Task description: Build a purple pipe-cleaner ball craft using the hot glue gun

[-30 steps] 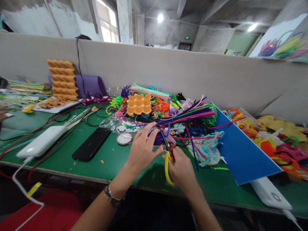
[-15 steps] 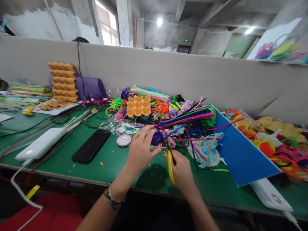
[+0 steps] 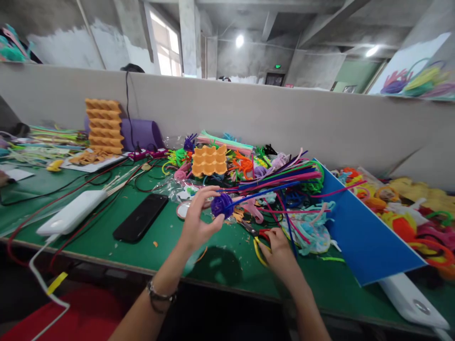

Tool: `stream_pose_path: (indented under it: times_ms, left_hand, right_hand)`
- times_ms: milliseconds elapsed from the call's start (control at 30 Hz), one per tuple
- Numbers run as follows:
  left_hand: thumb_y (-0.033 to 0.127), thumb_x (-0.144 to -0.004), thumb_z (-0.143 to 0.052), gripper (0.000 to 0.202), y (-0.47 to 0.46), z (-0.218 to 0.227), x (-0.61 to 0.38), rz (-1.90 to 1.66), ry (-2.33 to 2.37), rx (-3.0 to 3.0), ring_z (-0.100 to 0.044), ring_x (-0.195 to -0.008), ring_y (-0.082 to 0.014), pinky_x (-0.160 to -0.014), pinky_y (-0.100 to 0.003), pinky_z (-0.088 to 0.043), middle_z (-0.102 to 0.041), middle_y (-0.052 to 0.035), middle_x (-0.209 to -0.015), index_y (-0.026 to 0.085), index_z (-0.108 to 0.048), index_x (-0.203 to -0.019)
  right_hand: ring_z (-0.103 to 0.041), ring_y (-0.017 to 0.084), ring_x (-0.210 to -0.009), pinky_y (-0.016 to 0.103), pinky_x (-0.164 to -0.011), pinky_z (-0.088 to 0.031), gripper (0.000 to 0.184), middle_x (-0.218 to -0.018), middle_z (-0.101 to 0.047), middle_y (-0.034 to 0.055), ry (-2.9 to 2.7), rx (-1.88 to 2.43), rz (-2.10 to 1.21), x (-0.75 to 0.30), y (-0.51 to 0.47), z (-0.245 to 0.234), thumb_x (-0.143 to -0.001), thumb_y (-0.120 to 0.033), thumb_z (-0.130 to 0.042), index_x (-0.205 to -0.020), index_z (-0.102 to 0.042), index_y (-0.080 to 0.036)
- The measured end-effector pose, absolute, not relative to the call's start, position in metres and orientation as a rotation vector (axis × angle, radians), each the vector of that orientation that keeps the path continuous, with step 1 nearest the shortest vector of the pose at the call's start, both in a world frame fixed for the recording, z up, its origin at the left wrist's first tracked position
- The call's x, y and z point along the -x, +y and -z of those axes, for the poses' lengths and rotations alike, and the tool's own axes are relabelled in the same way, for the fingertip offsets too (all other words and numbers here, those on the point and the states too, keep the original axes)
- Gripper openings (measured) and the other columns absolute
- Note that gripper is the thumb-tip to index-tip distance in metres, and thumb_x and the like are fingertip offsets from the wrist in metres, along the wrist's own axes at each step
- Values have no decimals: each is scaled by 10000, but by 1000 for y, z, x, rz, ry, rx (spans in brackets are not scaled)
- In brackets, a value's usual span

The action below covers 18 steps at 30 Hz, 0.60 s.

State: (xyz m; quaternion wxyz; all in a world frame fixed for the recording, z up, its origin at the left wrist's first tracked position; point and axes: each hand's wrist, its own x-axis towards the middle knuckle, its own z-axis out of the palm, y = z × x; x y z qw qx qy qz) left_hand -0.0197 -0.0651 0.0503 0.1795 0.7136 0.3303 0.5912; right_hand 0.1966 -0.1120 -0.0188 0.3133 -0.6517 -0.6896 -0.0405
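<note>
Your left hand point(image 3: 199, 222) pinches the purple ball point(image 3: 221, 205) between thumb and fingers, raised above the table point(image 3: 167, 248) and in front of the clutter; it looks light and springy, wound from fuzzy strands, so it probably gives a little under pressure and is unlikely to slip; take it by its round sides, since the blue strand point(image 3: 263, 192) sticking out to the right likely bends easily and makes a poor handle; your right hand point(image 3: 282, 251) curls at the red and yellow handles of the scissors point(image 3: 253, 232), low over the table, the blades pointing toward orange scraps point(image 3: 239, 217); how tight that grip is, I cannot tell; the pink piece point(image 3: 253, 209) lies just beyond the blades, and the bundle of stems point(image 3: 284, 180) behind could snag the strand; the blue board point(image 3: 369, 237) bars the way on the right, while the black phone point(image 3: 140, 218) lies flat to the left.
</note>
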Motion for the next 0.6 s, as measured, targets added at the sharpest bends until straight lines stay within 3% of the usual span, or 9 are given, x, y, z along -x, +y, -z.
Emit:
stream_pose_path:
  times_ms: [100,267,367,433,600]
  left_hand:
    - [252,-711,-481,243,-65,-47,15,-1588,738,-1794,-566,-998,-212,-686,-288,-522,-559,-127,-1079,178,-474,-942]
    - [258,-738,-463,221,-70,-47,7,-1400,654,-1711,-576,-1001,-212,-778,-333,-508,-595,-125,-1058,178,-491,-942]
    - [206,-710,-485,244,-77,-52,5,-1307,645,-1866,-536,-1070,-227,-781,-344,-511,-565,-119,-1127,192,-529,-950]
    - [164,-684,-503,283,-81,-57,6,-1253,672,-2020,-510,-1107,-233,-821,-368,-495,-550,-109,-1157,208,-555,-959]
    - [116,-646,-515,349,-84,-61,9,-1041,599,-2282,-490,-1136,-233,-953,-408,-402,-536,-92,-1188,219,-581,-973]
  right_hand:
    - [-562,227,-807,407,-736,-465,141,-844,-550,89,-1715,1640,-13,-196,-110,7,-709,-209,-487,-804,-583,-171]
    - [-598,164,-810,326,-736,-499,313,-985,-573,64,-1609,1313,-636,-176,-118,-30,-764,-320,-510,-1056,-510,-208]
    - [-581,169,-901,313,-760,-499,449,-1079,-543,75,-1584,1090,-725,-164,-120,-42,-748,-336,-564,-1167,-441,-232]
    - [-562,181,-951,314,-783,-494,402,-1097,-541,72,-1640,1034,-681,-162,-121,-48,-731,-321,-602,-1111,-499,-240]
    - [-603,170,-852,286,-731,-511,242,-960,-601,57,-1731,1036,-690,-169,-127,-56,-757,-289,-587,-986,-572,-214]
